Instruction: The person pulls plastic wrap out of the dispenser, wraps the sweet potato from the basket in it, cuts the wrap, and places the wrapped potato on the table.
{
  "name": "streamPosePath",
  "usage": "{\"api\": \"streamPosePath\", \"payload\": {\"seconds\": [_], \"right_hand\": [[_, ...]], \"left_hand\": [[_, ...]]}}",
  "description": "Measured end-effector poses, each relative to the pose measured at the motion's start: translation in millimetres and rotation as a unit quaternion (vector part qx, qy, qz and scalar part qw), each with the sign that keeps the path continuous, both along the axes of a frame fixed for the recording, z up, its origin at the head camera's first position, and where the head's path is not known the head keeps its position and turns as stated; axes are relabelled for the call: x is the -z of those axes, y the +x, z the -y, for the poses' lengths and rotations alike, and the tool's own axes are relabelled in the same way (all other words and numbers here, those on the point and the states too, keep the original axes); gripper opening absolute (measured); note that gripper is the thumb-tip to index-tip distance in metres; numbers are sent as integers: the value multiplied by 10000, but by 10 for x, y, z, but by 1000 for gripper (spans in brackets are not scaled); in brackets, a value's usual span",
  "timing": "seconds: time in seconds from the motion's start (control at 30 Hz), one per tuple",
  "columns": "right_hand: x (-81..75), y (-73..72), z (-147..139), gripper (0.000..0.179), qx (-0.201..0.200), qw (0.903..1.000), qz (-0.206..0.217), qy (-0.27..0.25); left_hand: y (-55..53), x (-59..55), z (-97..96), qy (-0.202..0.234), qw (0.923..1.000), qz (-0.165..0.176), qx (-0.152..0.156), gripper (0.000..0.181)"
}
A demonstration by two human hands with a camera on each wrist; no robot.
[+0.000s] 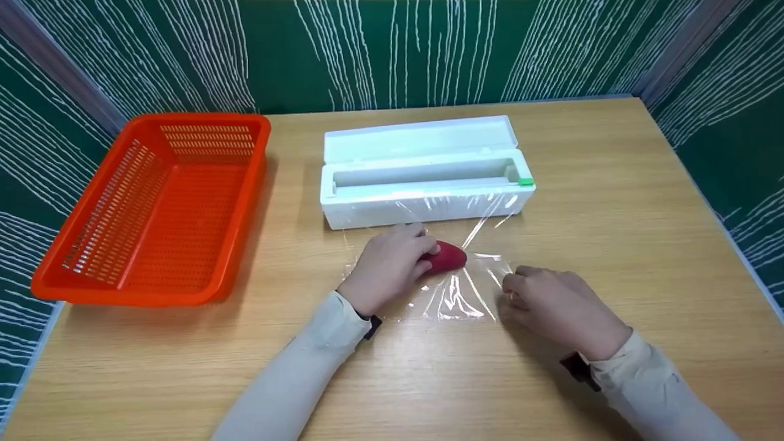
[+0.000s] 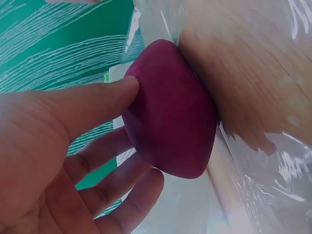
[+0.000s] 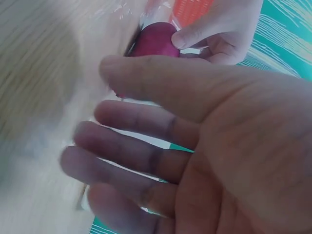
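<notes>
My left hand [image 1: 392, 263] grips a smooth dark red, tapered object [image 2: 170, 112], thumb on one side and fingertips along the other. It lies over a sheet of clear plastic film [image 1: 453, 300] spread on the table, which runs from the front of a white box [image 1: 422, 208]. At the film's right edge is my right hand [image 1: 560, 306], its fingers loosely bent. In the right wrist view, thumb and fingers [image 3: 131, 139] stand apart with nothing seen gripped between them. The box's lid [image 1: 419, 139] is tipped back, showing a long slot; a small green piece [image 1: 525, 182] sits at its right end.
An orange-red plastic basket [image 1: 236, 245] with slotted walls stands on the left of the wooden table [image 1: 612, 202]. Behind the table rises a green wall [image 1: 275, 55] with white streaks. Dark bands [image 1: 579, 370] sit at both wrists.
</notes>
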State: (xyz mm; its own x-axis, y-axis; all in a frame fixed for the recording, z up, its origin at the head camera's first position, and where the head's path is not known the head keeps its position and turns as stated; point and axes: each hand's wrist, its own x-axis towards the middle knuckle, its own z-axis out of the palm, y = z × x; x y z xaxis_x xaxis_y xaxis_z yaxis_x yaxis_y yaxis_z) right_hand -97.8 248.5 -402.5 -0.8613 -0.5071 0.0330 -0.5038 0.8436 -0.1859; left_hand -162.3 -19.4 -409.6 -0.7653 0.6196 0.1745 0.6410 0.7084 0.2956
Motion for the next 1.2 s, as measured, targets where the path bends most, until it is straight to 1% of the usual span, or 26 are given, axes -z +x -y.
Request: {"api": "streamPosePath", "payload": {"seconds": [0.1,0.17,0.3,0.43,0.53,0.67,0.83,0.93,1.0,1.1,1.2], "right_hand": [[-4,29,-3,25,-45,9997,-253,-36],[17,46,-5,29,-183,9993,-329,-84],[93,41,-13,31,-578,9979,-290,1],[144,18,-49,29,-781,9967,-98,210],[159,-5,-73,23,-888,9957,-51,263],[184,-23,-64,19,-1176,9925,-235,216],[233,-35,-24,18,-1490,9874,-507,151],[244,-42,-7,17,-1507,9866,-599,169],[241,-43,1,14,-1425,9874,-675,134],[228,-44,11,12,-1276,9889,-766,-43],[206,-48,23,17,-1125,9900,-796,-307]], "left_hand": [[1,-5,-14,-27,10000,11,5,13],[2,-6,-19,-44,10000,20,-6,13],[5,-1,-33,-69,9999,60,-44,13],[-1,7,-59,-73,9999,96,-18,13],[-7,12,-71,-67,9999,92,-2,12],[-8,17,-58,-77,9999,107,-26,12],[-12,15,-29,-75,9999,84,-7,14],[-12,7,-16,-63,10000,41,14,14],[-11,-1,-8,-64,10000,27,17,14],[-10,-8,2,-70,10000,38,11,14],[-11,-9,12,-79,10000,44,3,13]]}}
